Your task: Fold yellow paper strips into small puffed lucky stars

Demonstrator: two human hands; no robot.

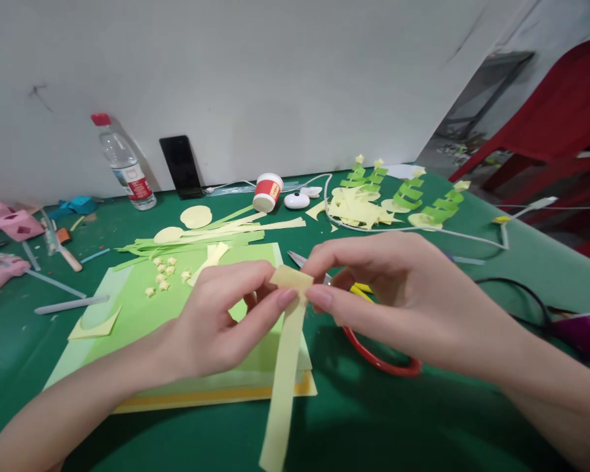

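Between my two hands is a pale yellow paper strip [282,380], folded over at its top with the long tail hanging down toward me. My left hand [231,308] pinches the fold between thumb and forefinger. From the other side, the thumb and forefinger of my right hand [373,278] pinch the fold's right edge. Behind the right hand lie scissors [383,364] with red and yellow handles, partly hidden. Green paper sheets [152,347] are stacked under the left forearm, and several small yellow paper stars [163,269] sit on them.
Green and yellow paper strips [246,229] lie behind the stack. At the back are a water bottle [128,167], a phone [181,165], a paper cup [268,191] and a white earphone case [296,200]. Right of these, a white cable [398,229] curves past paper scraps [356,206] and green paper spirals [408,193].
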